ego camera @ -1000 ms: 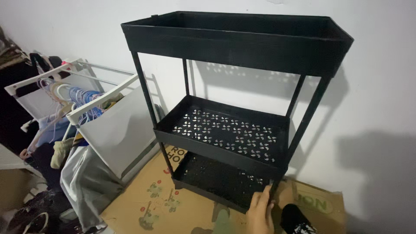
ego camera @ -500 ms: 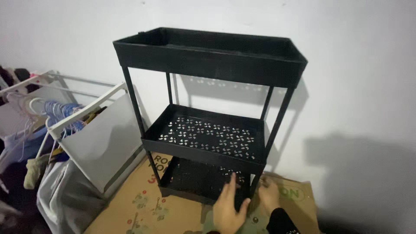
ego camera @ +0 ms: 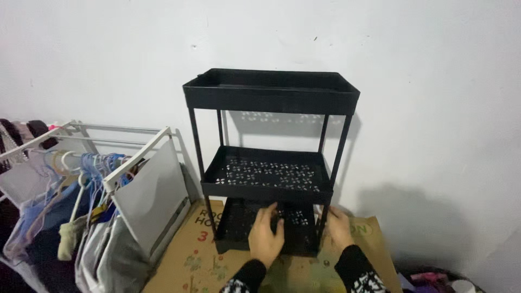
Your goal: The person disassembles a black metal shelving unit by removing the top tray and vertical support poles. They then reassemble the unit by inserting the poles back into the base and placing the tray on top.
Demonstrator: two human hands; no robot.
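Observation:
A black three-tier shelf rack [ego camera: 271, 97] stands upright against a white wall, its trays perforated with small flower-shaped holes. My left hand [ego camera: 266, 236] rests on the front edge of the bottom tray, fingers curled over it. My right hand [ego camera: 339, 228] holds the rack at the base of its front right leg. Both arms wear dark sleeves with a white pattern. The rack stands on a flattened brown cardboard sheet [ego camera: 201, 255].
To the left stands a white-framed laundry hamper [ego camera: 146, 190] with grey fabric sides. Beside it are hangers [ego camera: 92, 165] and clothes. A dim pile of small things [ego camera: 434, 279] lies at the lower right by the wall.
The view has pulled back and up, so the whole rack now shows smaller and more centred. My left hand has shifted onto the bottom tray's front edge; my right hand stays at the right leg.

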